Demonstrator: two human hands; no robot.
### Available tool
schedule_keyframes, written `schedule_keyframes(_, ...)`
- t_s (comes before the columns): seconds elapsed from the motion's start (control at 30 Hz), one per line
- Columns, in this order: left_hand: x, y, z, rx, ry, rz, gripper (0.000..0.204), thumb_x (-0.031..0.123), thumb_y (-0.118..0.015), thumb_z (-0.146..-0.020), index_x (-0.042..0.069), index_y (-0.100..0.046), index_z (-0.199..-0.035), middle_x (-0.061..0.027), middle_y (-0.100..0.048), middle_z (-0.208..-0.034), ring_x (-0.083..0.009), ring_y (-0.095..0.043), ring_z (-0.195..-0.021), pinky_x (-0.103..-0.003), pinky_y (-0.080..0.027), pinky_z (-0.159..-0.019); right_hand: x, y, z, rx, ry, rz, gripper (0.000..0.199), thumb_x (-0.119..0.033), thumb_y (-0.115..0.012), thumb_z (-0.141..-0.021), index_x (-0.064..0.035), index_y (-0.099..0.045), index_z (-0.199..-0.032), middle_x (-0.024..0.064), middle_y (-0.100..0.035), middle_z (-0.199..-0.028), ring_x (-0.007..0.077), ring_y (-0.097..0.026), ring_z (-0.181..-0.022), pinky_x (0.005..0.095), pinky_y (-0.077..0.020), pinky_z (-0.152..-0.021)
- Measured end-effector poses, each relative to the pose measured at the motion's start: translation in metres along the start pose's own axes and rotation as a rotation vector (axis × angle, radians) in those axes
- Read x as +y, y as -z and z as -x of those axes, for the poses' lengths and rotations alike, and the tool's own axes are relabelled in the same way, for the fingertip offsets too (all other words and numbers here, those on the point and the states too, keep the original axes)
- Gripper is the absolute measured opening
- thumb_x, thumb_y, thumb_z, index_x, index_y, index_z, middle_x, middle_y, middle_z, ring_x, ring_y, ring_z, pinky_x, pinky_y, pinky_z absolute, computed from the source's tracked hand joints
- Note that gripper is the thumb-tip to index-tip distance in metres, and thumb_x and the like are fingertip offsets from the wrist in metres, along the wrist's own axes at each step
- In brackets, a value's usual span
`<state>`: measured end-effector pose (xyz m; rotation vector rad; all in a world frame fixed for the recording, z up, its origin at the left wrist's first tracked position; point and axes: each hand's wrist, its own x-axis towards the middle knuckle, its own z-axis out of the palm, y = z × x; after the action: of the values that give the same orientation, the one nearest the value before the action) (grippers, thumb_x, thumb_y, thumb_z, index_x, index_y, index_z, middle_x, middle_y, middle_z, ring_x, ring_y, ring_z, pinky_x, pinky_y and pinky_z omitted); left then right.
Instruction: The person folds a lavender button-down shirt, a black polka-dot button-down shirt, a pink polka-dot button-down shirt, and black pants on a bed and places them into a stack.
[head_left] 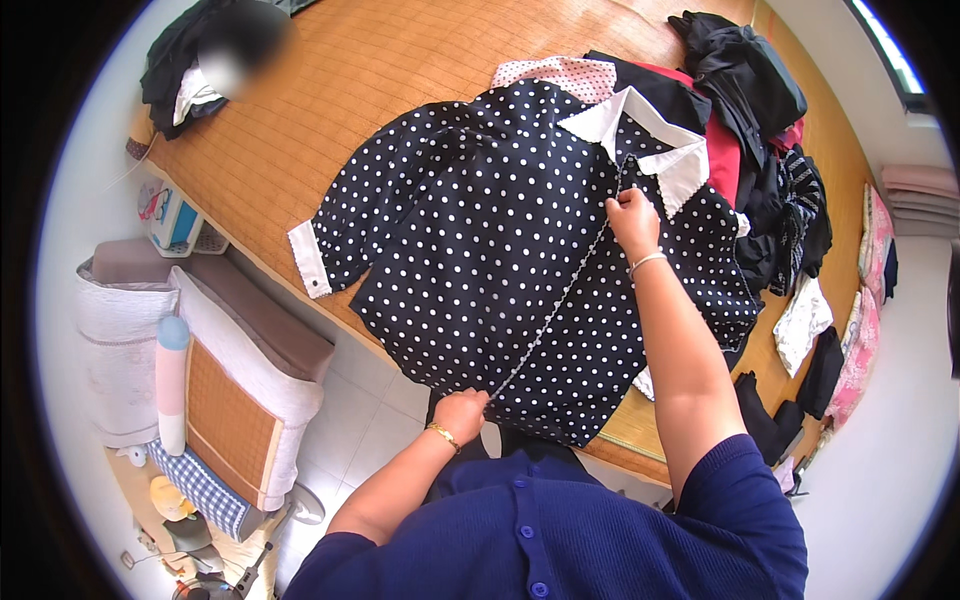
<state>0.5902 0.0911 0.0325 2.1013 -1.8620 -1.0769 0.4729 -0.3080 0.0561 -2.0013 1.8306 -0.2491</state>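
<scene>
While closed R hand pinches blouse nr collar, L hand (ditto) grips placket btm.

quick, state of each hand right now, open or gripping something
Left hand: closed, holding the polka-dot shirt low on its front.
Right hand: closed, holding the same shirt's front just below the white collar.

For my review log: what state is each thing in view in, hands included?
Polka-dot shirt: spread out on the woven mat; whether buttoned, unclear
Front trim: drawn nearly straight between the hands
White collar: folded down, points spread
Left hand: fingers closed on the shirt near its hem
Right hand: fingers closed on the front below the collar
Dark clothes: heaped, rumpled
Pink and grey stack: folded
</scene>
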Motion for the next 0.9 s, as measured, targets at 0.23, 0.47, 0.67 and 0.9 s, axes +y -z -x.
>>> schedule_keyframes(0.23,-0.004,0.068,-0.033,0.187,0.093,0.283,0.012,0.021,-0.062,-0.078,0.009,-0.060,-0.082,-0.0080,-0.060,-0.075,-0.0261,-0.061,-0.069,-0.036,-0.049,-0.061,-0.022,0.011,0.025,0.165,0.141,-0.297,0.021,-0.016,-0.062,-0.079,-0.0044,-0.059,-0.096,0.0088,-0.063,-0.082,0.0237,-0.061,-0.075,0.0346,-0.0492,-0.069)
schedule_keyframes(0.47,-0.159,0.167,-0.078,0.814,0.374,0.261,0.016,0.007,-0.058,-0.080,0.006,-0.058,-0.096,-0.0069,-0.061,-0.075,-0.0174,-0.061,-0.067,-0.029,-0.049,-0.063,-0.100,0.021,0.085,-0.015,0.185,-0.445,0.011,-0.009,-0.060,-0.081,-0.0043,-0.064,-0.091,0.0063,-0.064,-0.080,0.0146,-0.059,-0.063,0.0269,-0.0483,-0.061)
schedule_keyframes(0.67,-0.258,0.229,-0.095,0.751,0.422,-0.139,0.037,0.003,-0.063,-0.069,0.005,-0.056,-0.105,-0.0149,-0.057,-0.108,-0.0353,-0.050,-0.106,-0.040,-0.040,-0.094,-0.166,-0.057,0.121,-0.150,0.221,-0.478,0.011,-0.009,-0.059,-0.082,-0.0055,-0.064,-0.091,0.0103,-0.064,-0.079,0.0193,-0.063,-0.067,0.0294,-0.0501,-0.063)
schedule_keyframes(0.9,-0.261,0.278,-0.117,0.203,0.389,1.023,0.010,0.012,-0.060,-0.086,0.003,-0.054,-0.085,-0.0031,-0.061,-0.079,-0.0111,-0.057,-0.073,-0.027,-0.048,-0.066,-0.330,-0.135,0.173,-0.419,0.417,-0.567,0.054,-0.018,-0.067,-0.075,-0.0031,-0.048,-0.123,0.0206,-0.062,-0.101,0.0347,-0.061,-0.093,0.0385,-0.0507,-0.078)
